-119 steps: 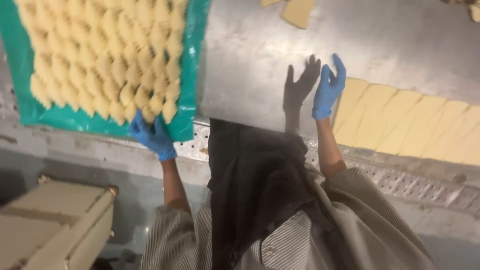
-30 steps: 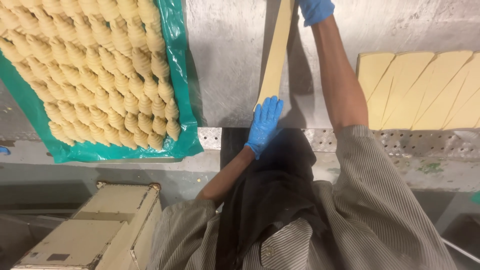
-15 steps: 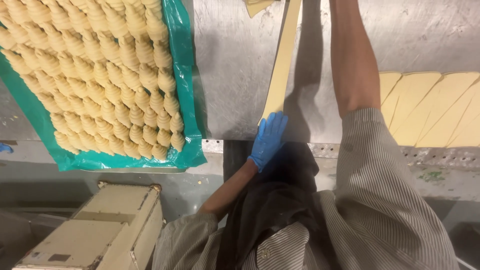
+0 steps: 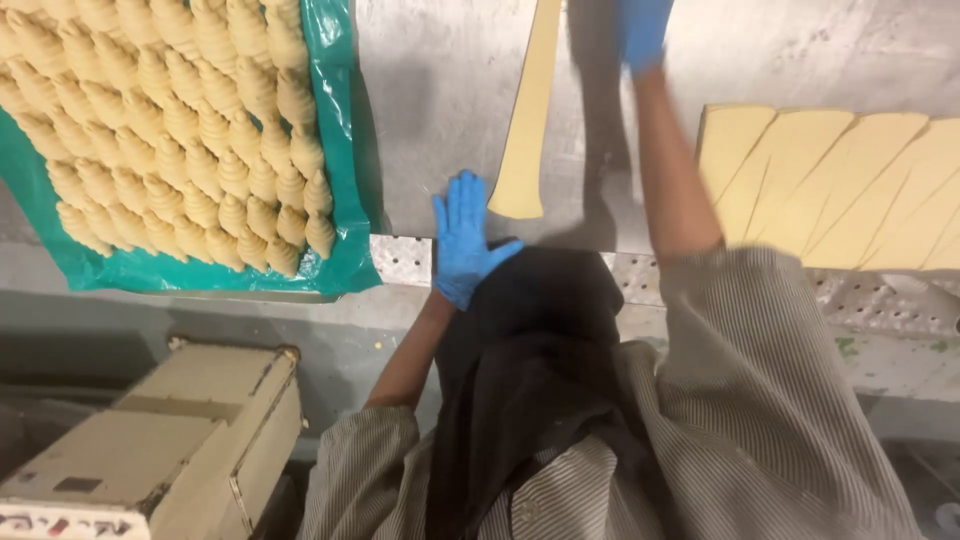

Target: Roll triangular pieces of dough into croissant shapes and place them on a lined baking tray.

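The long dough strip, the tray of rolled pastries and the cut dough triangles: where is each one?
long dough strip (image 4: 528,120): head view, middle of its length.
tray of rolled pastries (image 4: 340,150): head view, green liner at right edge.
cut dough triangles (image 4: 850,180): head view, a middle piece.

The right hand (image 4: 642,30) at 12 o'clock is blurred and cut by the top edge, as is the dough strip (image 4: 530,120); its grip is unclear.
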